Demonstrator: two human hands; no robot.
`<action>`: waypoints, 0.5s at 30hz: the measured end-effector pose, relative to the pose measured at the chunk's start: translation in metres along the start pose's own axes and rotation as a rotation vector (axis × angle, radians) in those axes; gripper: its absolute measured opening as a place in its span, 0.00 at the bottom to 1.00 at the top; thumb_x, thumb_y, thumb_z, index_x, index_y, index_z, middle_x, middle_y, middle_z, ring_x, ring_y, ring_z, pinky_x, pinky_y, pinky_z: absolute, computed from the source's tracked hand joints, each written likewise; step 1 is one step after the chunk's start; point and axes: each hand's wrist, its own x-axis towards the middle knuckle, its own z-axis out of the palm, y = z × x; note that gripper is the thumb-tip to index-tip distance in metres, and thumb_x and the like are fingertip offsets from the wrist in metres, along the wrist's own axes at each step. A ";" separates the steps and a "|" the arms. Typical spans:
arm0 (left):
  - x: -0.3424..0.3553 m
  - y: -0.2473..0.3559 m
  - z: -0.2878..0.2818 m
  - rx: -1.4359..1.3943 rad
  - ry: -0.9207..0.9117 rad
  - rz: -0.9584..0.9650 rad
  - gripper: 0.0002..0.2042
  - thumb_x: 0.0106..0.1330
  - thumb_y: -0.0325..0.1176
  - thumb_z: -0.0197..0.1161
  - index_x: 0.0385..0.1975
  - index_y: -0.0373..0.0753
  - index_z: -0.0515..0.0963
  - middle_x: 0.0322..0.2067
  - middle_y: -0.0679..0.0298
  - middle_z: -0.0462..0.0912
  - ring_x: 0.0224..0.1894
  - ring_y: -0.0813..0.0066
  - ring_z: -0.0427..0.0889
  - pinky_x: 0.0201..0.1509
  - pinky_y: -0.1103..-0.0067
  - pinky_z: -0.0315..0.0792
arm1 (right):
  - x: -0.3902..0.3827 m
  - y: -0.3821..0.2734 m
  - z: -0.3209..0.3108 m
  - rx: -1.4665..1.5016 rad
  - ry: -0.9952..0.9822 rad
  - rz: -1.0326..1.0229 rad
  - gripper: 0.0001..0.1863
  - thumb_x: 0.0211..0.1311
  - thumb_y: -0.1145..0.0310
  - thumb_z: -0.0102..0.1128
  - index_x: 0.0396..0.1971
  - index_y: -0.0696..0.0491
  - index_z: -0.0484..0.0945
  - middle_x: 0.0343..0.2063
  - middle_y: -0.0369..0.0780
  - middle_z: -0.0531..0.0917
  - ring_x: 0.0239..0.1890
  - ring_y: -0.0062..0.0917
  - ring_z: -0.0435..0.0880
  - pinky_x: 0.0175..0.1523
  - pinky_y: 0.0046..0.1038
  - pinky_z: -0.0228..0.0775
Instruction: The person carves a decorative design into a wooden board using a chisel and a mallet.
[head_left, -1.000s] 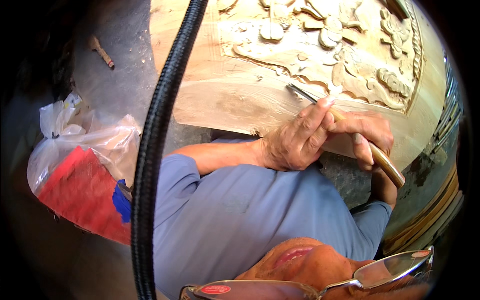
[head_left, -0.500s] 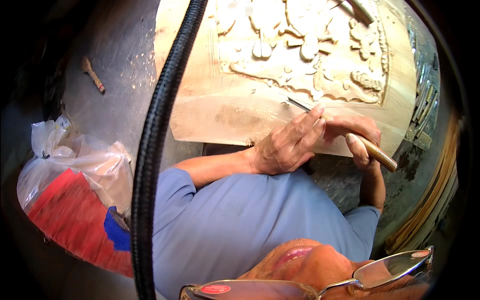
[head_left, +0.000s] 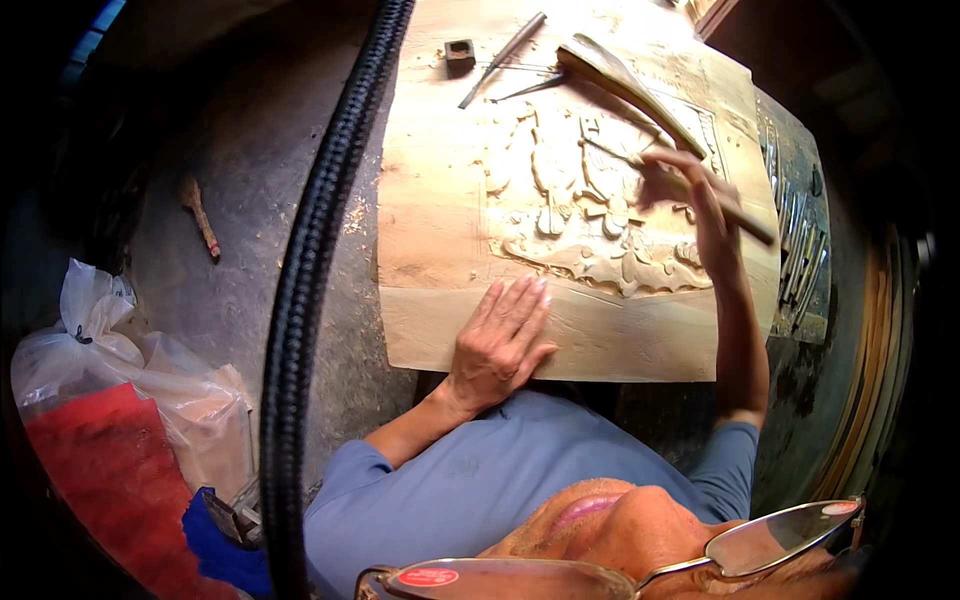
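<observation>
A pale wooden panel (head_left: 430, 335) with a carved raised relief lies in front of me. My left hand (head_left: 500, 345) rests flat near the panel's front edge, fingers stretched out and holding nothing. Above the right part of the relief, my right hand (head_left: 705, 195) is closed around a carving chisel (head_left: 748, 223), somewhat smeared by motion. The chisel's thin metal shaft points to the far left over the carving, and its wooden handle sticks out to the right. Whether its tip touches the wood I cannot tell.
Farther back on the panel lie a long wooden-handled tool (head_left: 640, 95), a metal chisel (head_left: 505, 58) and a small dark square block (head_left: 459, 56). Several chisels (head_left: 800, 255) line the right side. At left are a short wooden stick (head_left: 200, 215) and plastic bags (head_left: 200, 405).
My left hand has come off the chisel and moved left onto the panel. The right hand has carried the chisel farther away over the relief. The view now shows more of the panel's far side.
</observation>
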 end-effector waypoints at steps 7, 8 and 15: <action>-0.030 -0.036 -0.028 0.031 0.288 -0.100 0.15 0.64 0.29 0.81 0.49 0.33 0.89 0.59 0.51 0.91 0.65 0.47 0.88 0.72 0.56 0.81 | 0.204 0.042 0.080 -0.049 -0.059 0.036 0.36 0.86 0.37 0.53 0.66 0.58 0.83 0.50 0.47 0.93 0.51 0.31 0.94 0.61 0.37 0.89; -0.031 -0.037 -0.028 0.019 0.286 -0.110 0.15 0.64 0.29 0.80 0.49 0.33 0.90 0.59 0.51 0.91 0.65 0.47 0.89 0.72 0.56 0.81 | 0.214 0.038 0.085 -0.091 -0.081 0.043 0.36 0.86 0.38 0.54 0.65 0.58 0.84 0.49 0.47 0.93 0.51 0.31 0.94 0.60 0.36 0.90; -0.030 -0.040 -0.024 0.022 0.359 -0.098 0.11 0.63 0.24 0.81 0.44 0.33 0.90 0.54 0.51 0.93 0.61 0.48 0.91 0.70 0.56 0.84 | 0.268 0.059 0.109 -0.251 -0.062 0.132 0.31 0.85 0.40 0.58 0.38 0.57 0.86 0.32 0.42 0.94 0.35 0.25 0.95 0.40 0.33 0.89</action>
